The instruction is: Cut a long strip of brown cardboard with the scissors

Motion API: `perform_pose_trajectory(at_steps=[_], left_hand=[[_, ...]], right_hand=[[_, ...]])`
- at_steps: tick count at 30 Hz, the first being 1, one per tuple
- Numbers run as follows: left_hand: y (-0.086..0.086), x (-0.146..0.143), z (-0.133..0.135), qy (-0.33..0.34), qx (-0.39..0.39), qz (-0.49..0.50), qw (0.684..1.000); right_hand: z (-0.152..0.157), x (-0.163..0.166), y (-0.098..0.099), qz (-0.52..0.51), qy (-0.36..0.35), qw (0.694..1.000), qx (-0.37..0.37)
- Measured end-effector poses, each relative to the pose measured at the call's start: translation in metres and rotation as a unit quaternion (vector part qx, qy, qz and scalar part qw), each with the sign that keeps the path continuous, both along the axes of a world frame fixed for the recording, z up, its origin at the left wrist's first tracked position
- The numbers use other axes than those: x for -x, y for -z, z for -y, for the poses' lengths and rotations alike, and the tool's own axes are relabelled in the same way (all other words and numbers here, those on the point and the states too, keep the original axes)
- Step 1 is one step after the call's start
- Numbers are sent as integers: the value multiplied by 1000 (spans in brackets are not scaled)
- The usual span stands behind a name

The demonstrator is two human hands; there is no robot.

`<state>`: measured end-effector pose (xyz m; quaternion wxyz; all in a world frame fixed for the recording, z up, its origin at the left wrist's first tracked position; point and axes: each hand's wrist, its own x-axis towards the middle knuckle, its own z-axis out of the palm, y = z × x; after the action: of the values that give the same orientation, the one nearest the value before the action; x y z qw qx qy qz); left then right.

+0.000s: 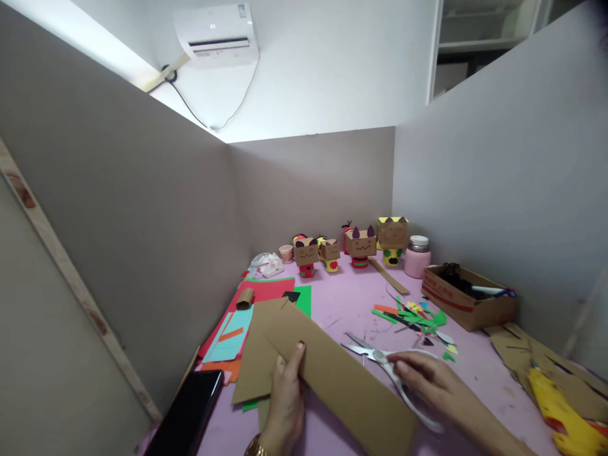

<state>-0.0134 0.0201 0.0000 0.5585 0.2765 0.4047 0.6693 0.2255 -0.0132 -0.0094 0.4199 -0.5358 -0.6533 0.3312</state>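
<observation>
My left hand [286, 396] grips the near edge of a long brown cardboard strip [339, 377], thumb on top, holding it just over the pink table [342, 297]. A second brown cardboard sheet [259, 354] lies under the strip. My right hand [427, 380] rests on the handles of a pair of silver scissors [380, 358] that lie on the table right of the strip, blades pointing left. Whether its fingers are through the handles I cannot make out.
Several small cardboard box figures [361, 244] stand along the back wall beside a pink jar [418, 256]. A cardboard box [468, 294] sits at right, paper scraps [411, 313] before it. Coloured paper sheets [237, 329] and a black phone [187, 411] lie at left. Grey partition walls enclose the table.
</observation>
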Motion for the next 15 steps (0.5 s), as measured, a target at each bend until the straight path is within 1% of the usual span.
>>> perform_pose_trajectory(at_steps=[1,3,4,6,9,11,15], left_hand=[[-1,-1,0,3,-5,3,1000],[-4,-4,2,11,-9,15,1000],[-6,-8,5,20,-11,20,1000],[-10,-19,13,58,-16,25,998],[-14,-41,26,140,-9,38,989],[-16,-54,30,154,-4,48,987],[-23,-65,26,137,-25,47,989]], right_hand=[[2,6,1,-80,-46,995,46],[6,18,7,-193,-135,966,105],[7,23,11,-241,-152,951,116],[7,31,17,-305,-152,932,122],[3,34,21,-348,-123,923,112],[-1,32,22,-364,-115,918,106],[-9,27,23,-383,-119,911,98]])
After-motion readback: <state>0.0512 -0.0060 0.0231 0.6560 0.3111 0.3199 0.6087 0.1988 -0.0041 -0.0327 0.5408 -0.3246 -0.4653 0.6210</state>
